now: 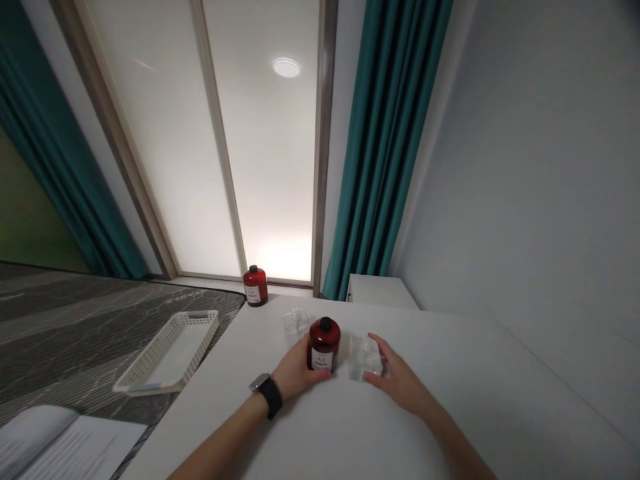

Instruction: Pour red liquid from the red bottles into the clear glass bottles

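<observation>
My left hand (296, 370), with a dark watch on its wrist, is wrapped round the lower part of a dark red bottle (325, 339). The bottle stands upright, with a black cap and a white label facing me. To its right, my right hand (397, 377) grips the right side of a clear plastic bag (364, 359) with whitish contents I cannot make out, thumb at the near edge and fingers at the far edge. Behind the bottle on the left lies another clear plastic bag (296, 323), touched by neither hand.
A second red bottle (255, 287) stands at the far left corner of the white table (400, 447). Left of the table are a white perforated basket (173, 353) and an open book (80, 443) on a grey patterned surface. A white cabinet (383, 291) stands behind, beside teal curtains (387, 147).
</observation>
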Demonstrator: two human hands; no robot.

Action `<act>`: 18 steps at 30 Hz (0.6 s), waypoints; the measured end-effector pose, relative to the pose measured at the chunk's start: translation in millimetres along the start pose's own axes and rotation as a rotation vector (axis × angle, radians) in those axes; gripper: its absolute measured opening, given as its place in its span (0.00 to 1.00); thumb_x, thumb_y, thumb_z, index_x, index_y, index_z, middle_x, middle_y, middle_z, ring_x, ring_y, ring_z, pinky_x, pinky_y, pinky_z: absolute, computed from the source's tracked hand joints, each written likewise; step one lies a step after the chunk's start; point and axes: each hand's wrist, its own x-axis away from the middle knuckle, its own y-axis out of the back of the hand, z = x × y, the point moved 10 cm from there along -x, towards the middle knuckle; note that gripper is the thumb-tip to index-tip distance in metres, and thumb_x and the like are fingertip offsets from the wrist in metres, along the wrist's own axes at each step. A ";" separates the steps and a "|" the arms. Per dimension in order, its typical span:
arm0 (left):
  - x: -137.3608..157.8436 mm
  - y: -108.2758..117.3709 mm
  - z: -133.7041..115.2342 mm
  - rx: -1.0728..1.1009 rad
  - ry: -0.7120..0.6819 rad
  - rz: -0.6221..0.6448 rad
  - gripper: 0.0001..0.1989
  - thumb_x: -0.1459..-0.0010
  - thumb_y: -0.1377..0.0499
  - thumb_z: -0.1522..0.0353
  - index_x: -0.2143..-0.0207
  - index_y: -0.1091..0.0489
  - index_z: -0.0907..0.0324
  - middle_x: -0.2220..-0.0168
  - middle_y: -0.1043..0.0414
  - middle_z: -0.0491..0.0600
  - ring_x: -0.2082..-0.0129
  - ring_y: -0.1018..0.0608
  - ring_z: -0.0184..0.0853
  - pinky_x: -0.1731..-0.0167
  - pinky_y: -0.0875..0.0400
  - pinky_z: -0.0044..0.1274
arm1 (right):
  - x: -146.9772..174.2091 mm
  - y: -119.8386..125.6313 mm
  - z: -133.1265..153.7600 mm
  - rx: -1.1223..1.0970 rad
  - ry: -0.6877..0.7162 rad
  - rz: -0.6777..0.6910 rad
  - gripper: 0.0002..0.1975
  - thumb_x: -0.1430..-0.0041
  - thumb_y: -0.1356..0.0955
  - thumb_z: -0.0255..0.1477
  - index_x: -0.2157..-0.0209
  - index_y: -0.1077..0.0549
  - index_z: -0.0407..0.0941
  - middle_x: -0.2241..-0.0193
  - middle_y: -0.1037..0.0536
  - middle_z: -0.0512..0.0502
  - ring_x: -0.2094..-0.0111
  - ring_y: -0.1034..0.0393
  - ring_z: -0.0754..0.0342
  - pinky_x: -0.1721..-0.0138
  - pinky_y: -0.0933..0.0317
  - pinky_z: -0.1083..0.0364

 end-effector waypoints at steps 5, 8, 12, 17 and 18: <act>19.6 8.3 -14.9 -0.143 -0.093 -0.019 0.40 0.54 0.28 0.67 0.40 0.41 0.58 0.43 0.32 0.59 0.45 0.28 0.51 0.45 0.33 0.41 | 12.3 -14.2 20.4 0.004 0.007 0.134 0.41 0.48 0.28 0.31 0.34 0.46 0.48 0.38 0.34 0.41 0.41 0.37 0.44 0.40 0.44 0.45; 32.4 30.6 -28.8 -0.449 -0.104 -0.137 0.20 0.49 0.33 0.63 0.55 0.33 0.59 0.56 0.28 0.55 0.55 0.25 0.49 0.57 0.29 0.38 | 16.8 -16.6 22.5 0.116 -0.021 0.095 0.40 0.48 0.28 0.32 0.35 0.44 0.48 0.38 0.35 0.40 0.38 0.40 0.41 0.38 0.47 0.42; 42.9 31.3 -55.0 -0.628 -0.290 -0.126 0.06 0.42 0.43 0.66 0.70 0.38 0.57 0.69 0.31 0.48 0.68 0.26 0.39 0.70 0.32 0.27 | 24.6 -17.7 25.0 0.210 -0.020 0.057 0.38 0.47 0.28 0.33 0.37 0.43 0.47 0.38 0.36 0.39 0.37 0.42 0.39 0.37 0.50 0.39; 52.1 -22.0 -58.3 -0.584 -0.371 0.077 0.13 0.46 0.38 0.63 0.61 0.36 0.58 0.66 0.28 0.49 0.69 0.23 0.39 0.70 0.32 0.26 | 46.7 -31.0 31.1 0.191 -0.010 0.119 0.39 0.48 0.29 0.31 0.36 0.45 0.45 0.36 0.39 0.37 0.35 0.46 0.41 0.34 0.54 0.40; 52.5 -32.6 -53.9 -0.594 -0.324 0.105 0.20 0.48 0.35 0.61 0.58 0.37 0.58 0.63 0.26 0.51 0.67 0.22 0.41 0.69 0.31 0.27 | 52.2 -34.1 32.9 0.194 -0.014 0.129 0.40 0.48 0.29 0.30 0.36 0.45 0.45 0.35 0.40 0.37 0.35 0.46 0.41 0.34 0.55 0.40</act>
